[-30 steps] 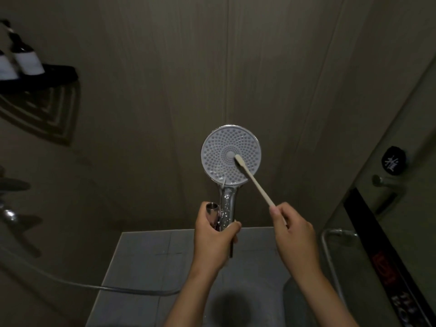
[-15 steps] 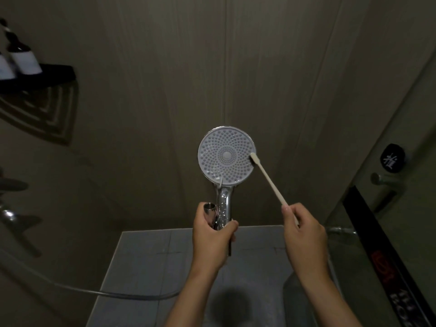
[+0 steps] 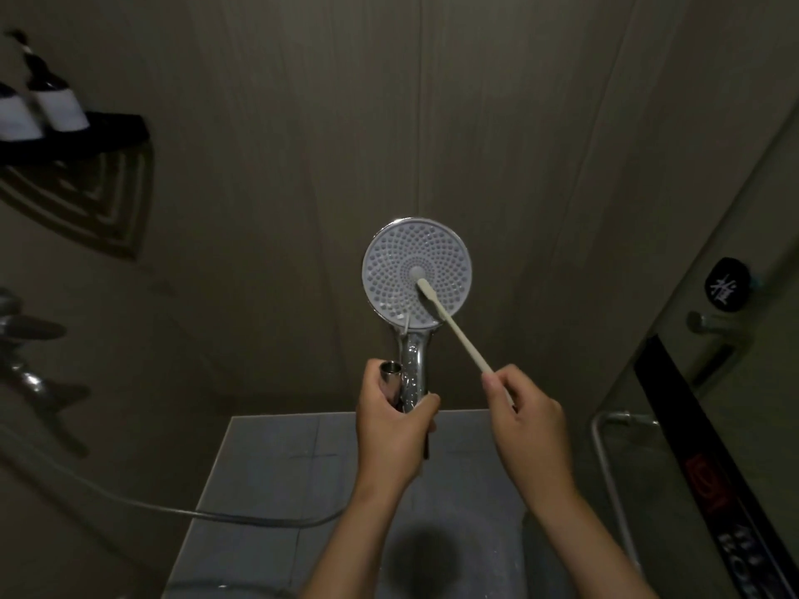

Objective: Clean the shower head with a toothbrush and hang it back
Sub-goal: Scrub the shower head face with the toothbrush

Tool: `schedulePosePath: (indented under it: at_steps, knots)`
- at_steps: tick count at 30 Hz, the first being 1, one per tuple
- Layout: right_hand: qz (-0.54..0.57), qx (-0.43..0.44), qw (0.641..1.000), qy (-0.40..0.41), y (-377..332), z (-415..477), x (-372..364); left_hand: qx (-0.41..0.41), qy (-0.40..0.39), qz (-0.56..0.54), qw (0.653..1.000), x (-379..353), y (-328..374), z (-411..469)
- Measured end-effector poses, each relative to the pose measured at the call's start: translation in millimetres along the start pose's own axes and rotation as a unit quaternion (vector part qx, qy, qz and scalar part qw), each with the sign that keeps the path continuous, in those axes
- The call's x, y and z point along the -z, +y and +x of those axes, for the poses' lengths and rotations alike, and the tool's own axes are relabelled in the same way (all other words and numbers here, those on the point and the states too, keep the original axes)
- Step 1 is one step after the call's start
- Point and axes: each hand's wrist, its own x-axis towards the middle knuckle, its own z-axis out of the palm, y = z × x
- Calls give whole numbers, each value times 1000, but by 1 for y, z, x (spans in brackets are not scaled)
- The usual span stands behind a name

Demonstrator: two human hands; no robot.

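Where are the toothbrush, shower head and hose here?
toothbrush [image 3: 459,335], head view, on its pale handle.
shower head [image 3: 389,274], head view, on its nozzle face.
hose [image 3: 242,518], head view, midway along it.

Dim, low-contrast view with a brown-grey cast. The white face of the shower head [image 3: 417,272] is the brightest surface. Its chrome handle carries small glints, and the pale toothbrush [image 3: 458,332] stands out against the dark wall [image 3: 540,144]. Light falls from above: a round, soft-edged shadow lies on the floor [image 3: 268,460] at bottom centre, and the shelf [image 3: 99,131] throws a striped shadow down the left wall. The bottles [image 3: 56,101] on it are smeared by blur. Wide-angle distortion tilts the wall seams and the right-hand edge. Corners darken and detail is soft.
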Motion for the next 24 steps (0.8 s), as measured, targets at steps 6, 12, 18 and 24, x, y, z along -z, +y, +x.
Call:
schedulePosePath:
  at_steps: [6,12,18,24]
  knots:
    - [-32,-10,999,9,3,-5,3,15,32,-19,999,3,2,1]
    - [-12,-25,999,17,12,-5,5,13,36,-9,999,1,0,1]
    - [73,-10,997,-12,20,15,20,12,17,19,1000,5,-2,7]
    - [26,14,999,-33,13,37,19,12,-16,22,1000,5,-2,5]
